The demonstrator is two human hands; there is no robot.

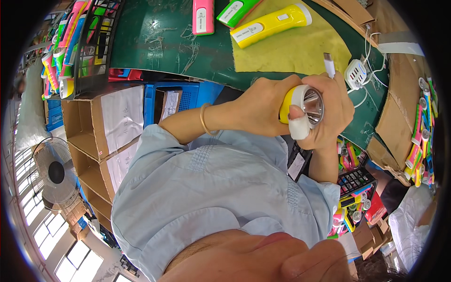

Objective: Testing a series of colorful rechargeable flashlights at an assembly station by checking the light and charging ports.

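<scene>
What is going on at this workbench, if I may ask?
A person's left hand and right hand together hold a yellow flashlight, its reflector showing, by a green table. A white plug juts up at the right hand. A second yellow flashlight lies on a yellow cloth.

Most of the held yellow flashlight [285, 104] is hidden by the left hand [263, 105] and the right hand [334, 99]. What continues below the white plug [330, 66] is covered too. The upper edge cuts the pink flashlight [203, 18] and the green flashlight [236, 12]; blades of the fan [56, 172] look blurred
</scene>
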